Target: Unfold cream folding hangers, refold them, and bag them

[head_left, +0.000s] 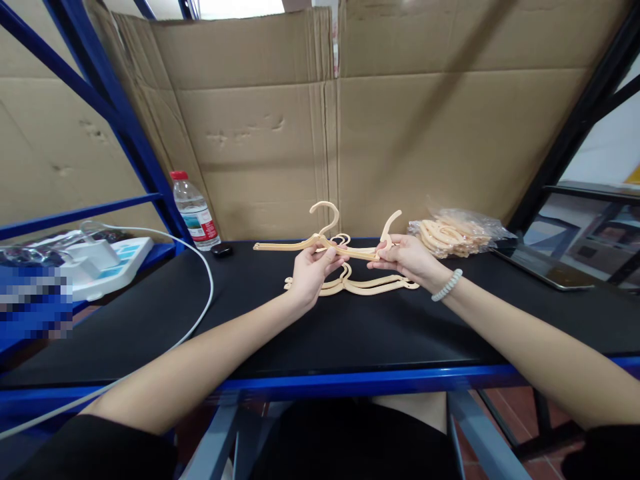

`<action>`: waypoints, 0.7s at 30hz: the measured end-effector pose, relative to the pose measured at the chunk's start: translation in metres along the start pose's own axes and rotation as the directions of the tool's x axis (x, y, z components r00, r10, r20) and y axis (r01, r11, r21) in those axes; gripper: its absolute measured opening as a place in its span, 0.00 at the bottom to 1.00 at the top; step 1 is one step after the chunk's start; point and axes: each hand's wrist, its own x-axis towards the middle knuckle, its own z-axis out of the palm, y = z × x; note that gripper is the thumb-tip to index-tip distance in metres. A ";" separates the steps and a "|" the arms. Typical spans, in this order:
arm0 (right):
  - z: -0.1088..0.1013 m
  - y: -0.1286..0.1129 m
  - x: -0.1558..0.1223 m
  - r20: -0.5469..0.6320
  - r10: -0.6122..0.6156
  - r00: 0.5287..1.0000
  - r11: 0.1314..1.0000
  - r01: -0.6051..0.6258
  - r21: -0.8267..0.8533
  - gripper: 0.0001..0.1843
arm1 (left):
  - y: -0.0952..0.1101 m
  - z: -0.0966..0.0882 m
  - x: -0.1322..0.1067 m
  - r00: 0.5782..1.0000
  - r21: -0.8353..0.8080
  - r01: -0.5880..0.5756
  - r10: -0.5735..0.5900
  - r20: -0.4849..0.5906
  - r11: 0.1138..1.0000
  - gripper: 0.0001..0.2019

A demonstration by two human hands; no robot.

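A cream plastic folding hanger point(280, 247) is held up above the black table, its hook point(334, 217) pointing upward. My left hand point(313, 273) pinches it near the middle, just below the hook. At its right end, the fingers of my right hand point(407, 259) are closed. A curved cream piece point(391, 223) rises from those fingers; whether it joins the hanger I cannot tell. Below and partly behind my hands, more cream hangers point(373, 289) lie together on the table, their arms spread to both sides.
Rear right, a clear plastic bag point(453, 232) holds several cream hanger parts, beside a dark flat tablet-like device point(545, 267). A water bottle point(195, 213) with a red cap and a small black object point(223, 249) stand rear left. A white cable point(210, 287) crosses from a power strip point(125, 267).
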 end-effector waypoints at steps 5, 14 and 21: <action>0.003 0.002 -0.001 -0.036 -0.025 0.999 1.000 0.025 0.009 0.10 | -0.001 0.000 0.000 0.999 0.013 -0.005 0.006 -0.035 1.000 0.06; 0.006 0.002 -0.002 -0.098 -0.008 0.995 1.000 0.010 0.021 0.10 | -0.003 -0.001 0.000 1.000 0.010 -0.017 0.017 -0.003 1.000 0.07; 0.013 -0.001 -0.005 -0.146 0.002 0.989 0.994 0.014 0.110 0.11 | -0.002 0.000 0.000 0.999 0.003 0.005 -0.005 -0.038 1.000 0.08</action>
